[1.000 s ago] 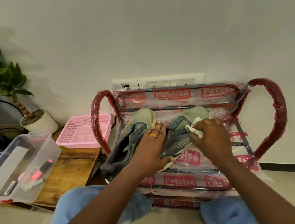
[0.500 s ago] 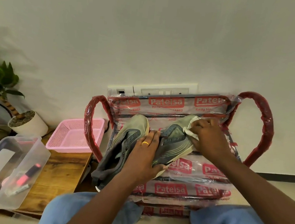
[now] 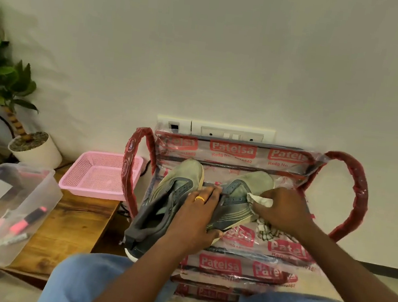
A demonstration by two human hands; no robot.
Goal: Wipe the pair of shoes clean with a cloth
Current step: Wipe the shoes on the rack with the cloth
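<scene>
Right now my left hand (image 3: 197,216) has its grip clamped round the midfoot of the shoe (image 3: 234,211) on the plastic-wrapped rack (image 3: 281,251) — light and soft-sided, I'd judge, best held by its stiffer sole — while my right hand (image 3: 283,209) pinches the limp cloth (image 3: 260,200) against its lacing.

Soft even indoor light, wide-angle edge warping, slight blur.

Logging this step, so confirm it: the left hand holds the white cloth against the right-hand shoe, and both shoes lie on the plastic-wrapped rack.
Wrong hand. The head view shows the right hand holding the white cloth against the right-hand shoe; the left hand grips that shoe. It and the left-hand shoe lie on the plastic-wrapped rack.
</scene>
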